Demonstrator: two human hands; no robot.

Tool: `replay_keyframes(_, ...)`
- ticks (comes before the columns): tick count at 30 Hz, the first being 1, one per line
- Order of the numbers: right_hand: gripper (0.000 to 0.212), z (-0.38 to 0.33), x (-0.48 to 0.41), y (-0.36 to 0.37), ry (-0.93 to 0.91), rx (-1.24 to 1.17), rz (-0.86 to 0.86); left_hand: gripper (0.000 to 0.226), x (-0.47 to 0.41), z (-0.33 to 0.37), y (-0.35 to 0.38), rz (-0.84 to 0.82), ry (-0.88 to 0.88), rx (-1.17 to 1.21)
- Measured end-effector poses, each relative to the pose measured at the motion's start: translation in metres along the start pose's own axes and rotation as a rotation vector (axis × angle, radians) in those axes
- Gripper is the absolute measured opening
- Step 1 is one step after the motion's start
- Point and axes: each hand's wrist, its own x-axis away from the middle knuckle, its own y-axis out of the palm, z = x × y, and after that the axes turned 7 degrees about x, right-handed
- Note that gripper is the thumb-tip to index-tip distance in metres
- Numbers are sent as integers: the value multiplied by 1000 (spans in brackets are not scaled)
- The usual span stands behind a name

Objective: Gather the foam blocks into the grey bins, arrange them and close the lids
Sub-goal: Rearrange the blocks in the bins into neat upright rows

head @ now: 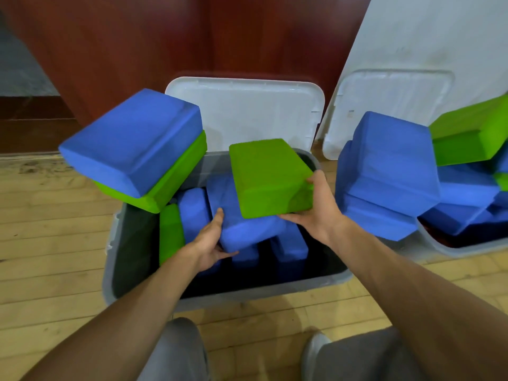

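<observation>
Two blocks are sitting in my hands over the bin [220, 295], one in each. My right hand [316, 213] is gripping the green block [270, 177] at its near right corner, with the thumb curling up its side and the fingers reaching underneath. That block is hovering above the bin's middle, tilting toward me, its long axis running from the near rim to the far rim.

My left hand [211, 240] is holding the blue block [242, 215] from below at its near corner, the thumb lying up along its side. This block is leaning half inside the bin, just under the green one, and seems to be resting on blue blocks standing on edge.

Dark open room is showing along the bin's near rim and near right corner, closest to my right hand, so I am judging the green block belongs there, probably turned on edge.

A stack [132, 138], blue on green, is overhanging the bin's left rim. The lid [247, 111] is standing open behind the far rim. Beyond the right rim, a second bin [439, 244] is overflowing with blocks.
</observation>
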Motion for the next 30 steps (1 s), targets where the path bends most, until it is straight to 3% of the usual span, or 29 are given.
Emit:
replay_keyframes(4, 16, 11, -1, -6, 152, 186, -31, 52, 3, -4, -10, 13, -20, -71)
replay_keyframes(9, 19, 17, -10, -5, 244, 325, -17, 59, -3, -9, -7, 0, 18, -174)
replay_keyframes(12, 22, 23, -16, -9, 298, 501, 11, 56, -2, -10, -5, -2, 15, -94)
replay_keyframes(16, 24, 27, -14, 0, 345, 404, -140, 68, -4, -8, -2, -102, 111, 28)
replay_keyframes(18, 31, 29, -14, 5, 332, 354, -121, 59, 2, -5, 5, -139, 162, 92)
replay_keyframes(22, 16, 19, -6, 9, 167, 387, -33, 55, 17, 7, 17, -196, 237, 139)
replay_keyframes(27, 70, -19, 7, 27, -299, 541, 136, 65, 47, 43, 40, -279, 327, 240)
replay_keyframes(30, 63, -57, 26, 23, -455, 522, 217, 67, 67, 66, 68, -335, 337, 213)
